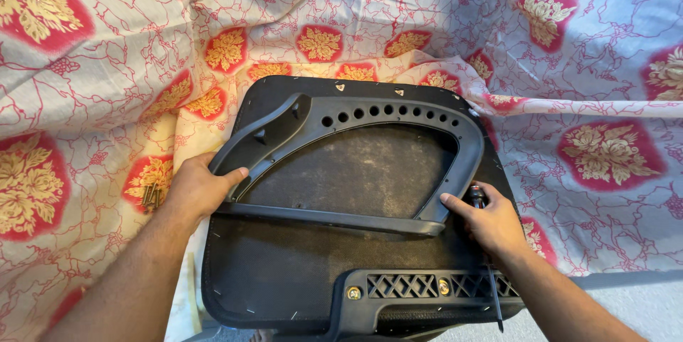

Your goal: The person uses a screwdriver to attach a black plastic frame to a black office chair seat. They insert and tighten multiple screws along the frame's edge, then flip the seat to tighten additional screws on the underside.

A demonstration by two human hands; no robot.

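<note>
Nearest the camera, a black bracket (420,286) with lattice slots and two brass bolts sits on the chair seat underside (284,271). Just above, the left hand (196,189) curls round the left corner of the grey plastic frame (398,118), thumb hooked over its edge. The right hand (491,224) presses fingertips on the frame's right corner while gripping a screwdriver (491,292). Left, loose screws (151,195) lie on the red-and-gold floral sheet (583,64) that spreads behind everything.
</note>
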